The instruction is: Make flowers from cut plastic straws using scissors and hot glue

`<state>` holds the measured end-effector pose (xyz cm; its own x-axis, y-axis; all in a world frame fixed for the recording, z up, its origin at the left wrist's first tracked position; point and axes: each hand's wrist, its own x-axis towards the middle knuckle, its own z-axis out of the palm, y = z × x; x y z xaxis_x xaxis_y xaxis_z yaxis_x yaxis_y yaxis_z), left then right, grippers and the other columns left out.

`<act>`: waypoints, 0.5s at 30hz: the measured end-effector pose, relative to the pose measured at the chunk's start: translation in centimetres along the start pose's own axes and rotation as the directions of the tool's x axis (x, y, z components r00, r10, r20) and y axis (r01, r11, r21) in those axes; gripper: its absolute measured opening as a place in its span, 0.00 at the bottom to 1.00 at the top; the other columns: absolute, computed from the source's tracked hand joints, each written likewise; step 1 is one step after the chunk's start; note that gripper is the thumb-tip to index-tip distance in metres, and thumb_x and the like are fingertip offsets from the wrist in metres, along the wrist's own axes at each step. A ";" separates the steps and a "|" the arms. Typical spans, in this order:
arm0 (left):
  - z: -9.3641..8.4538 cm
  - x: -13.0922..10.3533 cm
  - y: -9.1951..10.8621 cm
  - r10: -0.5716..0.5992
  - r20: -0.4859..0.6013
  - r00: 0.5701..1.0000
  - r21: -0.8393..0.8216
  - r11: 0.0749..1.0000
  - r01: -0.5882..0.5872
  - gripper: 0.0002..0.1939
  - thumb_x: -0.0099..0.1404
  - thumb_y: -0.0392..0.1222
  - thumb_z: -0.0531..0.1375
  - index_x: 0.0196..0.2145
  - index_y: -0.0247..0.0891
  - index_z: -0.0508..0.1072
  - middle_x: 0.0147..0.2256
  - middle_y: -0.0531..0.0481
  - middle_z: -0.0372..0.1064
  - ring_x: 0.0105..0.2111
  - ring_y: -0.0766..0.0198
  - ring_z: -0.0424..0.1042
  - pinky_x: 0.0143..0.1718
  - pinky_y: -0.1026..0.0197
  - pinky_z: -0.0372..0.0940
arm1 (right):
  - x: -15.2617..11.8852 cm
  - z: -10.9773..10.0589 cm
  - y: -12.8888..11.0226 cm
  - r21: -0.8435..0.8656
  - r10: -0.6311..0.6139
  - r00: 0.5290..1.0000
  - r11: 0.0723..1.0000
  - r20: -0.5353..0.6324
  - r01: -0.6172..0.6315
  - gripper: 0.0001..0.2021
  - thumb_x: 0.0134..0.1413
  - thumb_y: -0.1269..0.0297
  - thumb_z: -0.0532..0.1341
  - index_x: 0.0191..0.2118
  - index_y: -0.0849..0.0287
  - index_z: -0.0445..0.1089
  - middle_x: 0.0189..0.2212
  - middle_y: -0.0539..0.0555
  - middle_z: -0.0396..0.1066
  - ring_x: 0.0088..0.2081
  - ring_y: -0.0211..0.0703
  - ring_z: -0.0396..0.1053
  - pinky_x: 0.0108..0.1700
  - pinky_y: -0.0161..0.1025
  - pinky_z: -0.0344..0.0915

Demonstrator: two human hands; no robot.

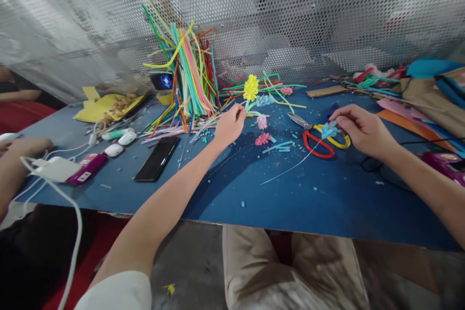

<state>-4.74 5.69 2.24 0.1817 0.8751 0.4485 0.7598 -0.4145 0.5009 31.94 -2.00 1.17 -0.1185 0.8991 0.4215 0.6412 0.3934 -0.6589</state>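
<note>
My left hand [230, 127] is closed in a pinch on the stems of a small bunch of fuzzy flowers. A yellow flower [251, 88] stands at its top, with a light blue flower [265, 100] and a pale pink flower [261, 121] beside it. Over the right of the table, my right hand [358, 131] pinches a small blue fuzzy flower [330, 129], from which a thin wire [290, 171] trails down to the left. Close by lie scissors with red and yellow handles [319, 152], blades open. A dark pink flower [263, 139] and short blue pieces [281, 147] are between my hands.
A tall bundle of pipe cleaners [191, 72] stands at the back. Left lie a black phone [157, 159], white earbud cases and a charger [60, 168] with cables. Another person's hand [29, 147] rests at far left. Coloured paper strips [410, 126] lie right; a perforated metal panel [290, 14] rises behind.
</note>
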 end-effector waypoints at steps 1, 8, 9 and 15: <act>-0.1 0.2 -0.2 0.003 0.002 1.000 -0.061 0.998 -0.003 0.11 0.73 0.45 0.50 0.34 0.40 0.66 0.29 0.53 0.69 0.28 0.66 0.66 0.33 0.62 0.57 | 0.0 0.0 -0.1 0.001 -0.009 1.000 1.000 -0.002 0.009 0.11 0.66 0.56 0.55 0.44 0.53 0.70 0.33 0.51 0.73 0.27 0.36 0.65 0.30 0.36 0.62; -1.0 1.9 -3.3 -0.006 0.051 0.999 -0.059 0.998 0.009 0.08 0.73 0.41 0.50 0.40 0.39 0.68 0.36 0.49 0.76 0.32 0.65 0.71 0.38 0.59 0.64 | 0.0 0.2 -1.0 0.150 -0.087 0.996 0.985 -0.007 0.087 0.10 0.66 0.60 0.55 0.47 0.55 0.69 0.41 0.55 0.77 0.33 0.36 0.70 0.39 0.36 0.69; -1.1 2.0 -3.9 0.018 0.034 0.999 0.011 1.000 -0.019 0.07 0.72 0.40 0.51 0.44 0.40 0.68 0.39 0.48 0.76 0.36 0.63 0.72 0.42 0.57 0.65 | 0.0 0.2 -1.0 0.149 -0.088 0.996 0.985 -0.006 0.088 0.10 0.66 0.60 0.55 0.47 0.55 0.69 0.41 0.56 0.78 0.34 0.36 0.71 0.40 0.36 0.69; -1.0 2.0 -5.0 0.117 -0.140 0.983 0.265 0.961 -0.077 0.18 0.67 0.36 0.57 0.54 0.37 0.64 0.54 0.39 0.69 0.51 0.53 0.70 0.56 0.50 0.62 | 0.0 0.2 -0.6 0.125 -0.079 0.997 0.989 -0.013 0.080 0.10 0.66 0.60 0.55 0.47 0.56 0.69 0.40 0.56 0.78 0.34 0.37 0.72 0.40 0.37 0.70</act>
<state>-8.85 9.24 1.35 0.1805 0.7768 0.6033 0.8816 -0.3998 0.2509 31.39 -2.21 1.40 -0.1588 0.8628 0.4800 0.5299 0.4847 -0.6959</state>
